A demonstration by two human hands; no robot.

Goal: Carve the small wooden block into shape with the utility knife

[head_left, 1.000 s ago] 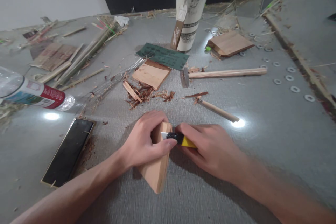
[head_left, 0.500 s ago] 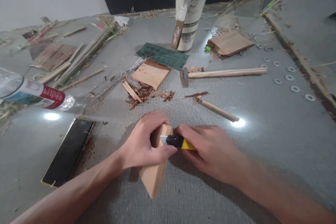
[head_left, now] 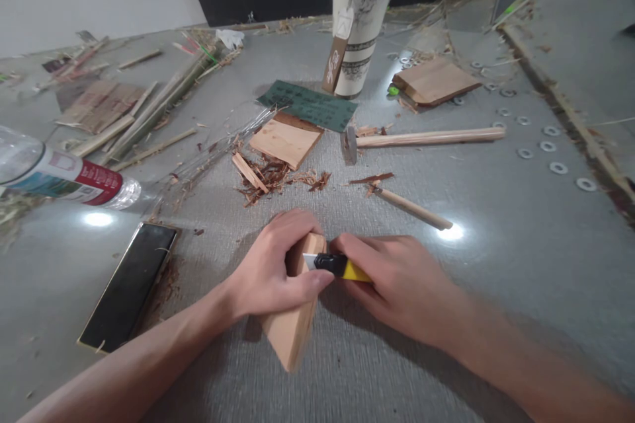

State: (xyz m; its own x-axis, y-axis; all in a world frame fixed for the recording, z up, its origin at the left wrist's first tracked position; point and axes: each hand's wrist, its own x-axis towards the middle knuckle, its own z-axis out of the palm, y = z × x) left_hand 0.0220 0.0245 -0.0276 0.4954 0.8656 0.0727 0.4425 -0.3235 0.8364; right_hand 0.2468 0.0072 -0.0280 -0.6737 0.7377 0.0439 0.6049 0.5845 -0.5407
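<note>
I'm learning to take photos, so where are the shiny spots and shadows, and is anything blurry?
Head view: glare whitens the table beside the bottle, at the right end of the stick and near the cup; head view: a shadow lies right of the wood; head view: the right forearm looks soft, the knife clearer.

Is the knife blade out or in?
Out: the bare blade shows past the black front end of the yellow knife in the right hand.
</note>
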